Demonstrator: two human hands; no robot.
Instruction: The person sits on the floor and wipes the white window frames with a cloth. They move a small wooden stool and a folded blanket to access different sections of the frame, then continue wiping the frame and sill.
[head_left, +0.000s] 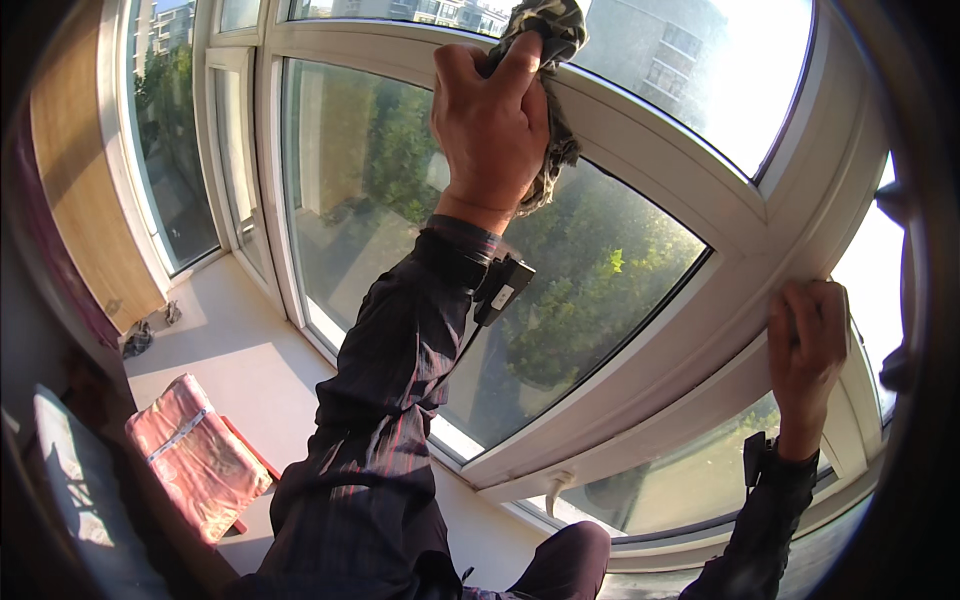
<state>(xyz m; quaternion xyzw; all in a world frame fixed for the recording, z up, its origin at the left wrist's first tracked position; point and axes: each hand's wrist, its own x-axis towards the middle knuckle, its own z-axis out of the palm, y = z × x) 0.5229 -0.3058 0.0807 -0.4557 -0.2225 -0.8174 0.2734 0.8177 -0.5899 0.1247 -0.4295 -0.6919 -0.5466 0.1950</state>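
Observation:
A crumpled camouflage-patterned cloth (551, 34) is gripped in my left hand (491, 124), which is raised against the white window frame (637, 127) between the upper and lower panes. Part of the cloth hangs down beside the wrist, over the lower glass pane (592, 300). At the right, my right hand (810, 337) has its fingers curled over the edge of the frame of a window sash; its fingertips are partly hidden. Each wrist bears a strap with a small black device.
A folded pink patterned cloth (199, 457) lies on the white sill (232, 360) at the lower left. Small crumpled rags (139, 339) rest near the wooden panel (94, 172). A window handle (556, 491) juts out below, near my knee (574, 559).

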